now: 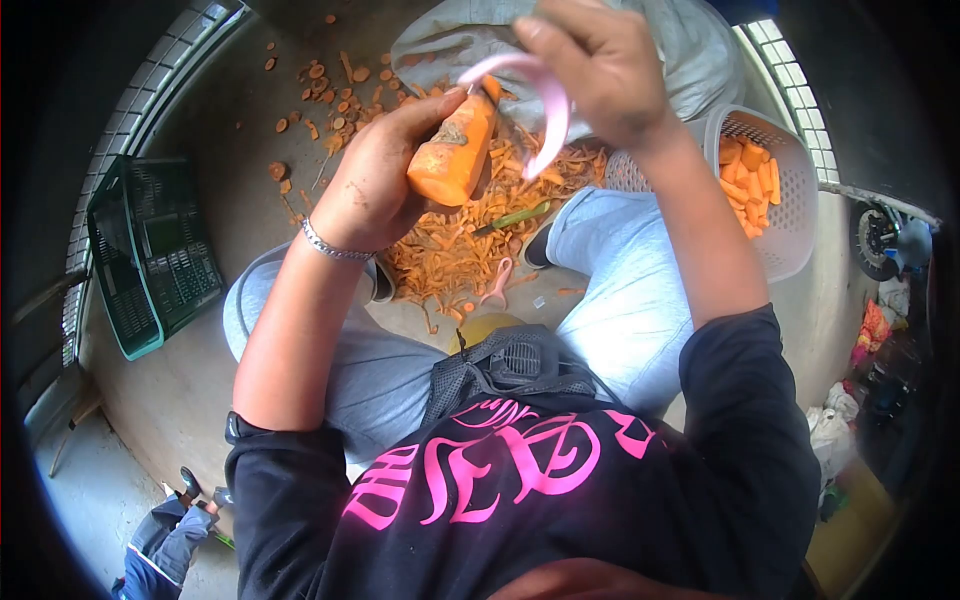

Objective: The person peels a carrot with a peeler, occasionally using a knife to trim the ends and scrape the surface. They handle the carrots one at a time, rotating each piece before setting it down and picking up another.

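My left hand (385, 170) is closed around a thick, mostly peeled carrot (450, 172), tilted with its narrower end up and a brownish unpeeled patch on its side. My right hand (605, 75), slightly blurred, grips a pink peeler (553, 105). The peeler's curved head reaches over to the carrot's upper end; motion blur hides whether the blade touches. Below both hands, a heap of orange peelings (430, 250) covers the floor between my feet. A green-handled knife (515, 218) lies on the heap, and a second pink peeler (498, 283) rests at its near edge.
A white perforated basket (795, 215) with peeled carrots (748, 185) stands at right. A green crate (150, 250) is at left. Carrot slices (318, 85) are scattered ahead, beside a large pale sack (440, 45). Another person's legs (175, 535) show at lower left.
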Tool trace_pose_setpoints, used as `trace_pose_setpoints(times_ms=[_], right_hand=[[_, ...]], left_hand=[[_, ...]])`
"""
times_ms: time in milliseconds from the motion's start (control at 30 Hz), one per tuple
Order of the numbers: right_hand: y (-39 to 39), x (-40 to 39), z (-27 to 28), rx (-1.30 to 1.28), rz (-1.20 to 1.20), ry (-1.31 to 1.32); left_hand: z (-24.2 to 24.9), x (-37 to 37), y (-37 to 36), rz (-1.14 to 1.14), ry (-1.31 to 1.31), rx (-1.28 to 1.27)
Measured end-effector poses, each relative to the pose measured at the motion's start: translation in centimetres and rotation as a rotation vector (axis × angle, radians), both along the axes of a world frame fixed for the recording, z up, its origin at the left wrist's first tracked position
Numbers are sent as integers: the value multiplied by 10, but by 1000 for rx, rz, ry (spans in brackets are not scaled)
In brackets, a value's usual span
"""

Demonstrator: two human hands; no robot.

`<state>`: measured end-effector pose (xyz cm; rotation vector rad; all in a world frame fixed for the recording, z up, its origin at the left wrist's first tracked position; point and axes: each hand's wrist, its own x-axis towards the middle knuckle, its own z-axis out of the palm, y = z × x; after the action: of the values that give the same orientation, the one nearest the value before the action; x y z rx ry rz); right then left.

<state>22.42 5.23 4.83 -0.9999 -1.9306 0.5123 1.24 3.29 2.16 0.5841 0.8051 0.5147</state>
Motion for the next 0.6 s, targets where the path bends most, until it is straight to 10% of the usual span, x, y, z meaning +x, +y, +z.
trace_pose_setpoints(times_ms=[433, 600], right_hand=[[-1, -15, -14, 310, 137, 43], [30, 32, -31, 125, -177, -57]], left_hand=[[6, 3, -10, -10, 128, 200], [15, 5, -11, 44, 22, -41]])
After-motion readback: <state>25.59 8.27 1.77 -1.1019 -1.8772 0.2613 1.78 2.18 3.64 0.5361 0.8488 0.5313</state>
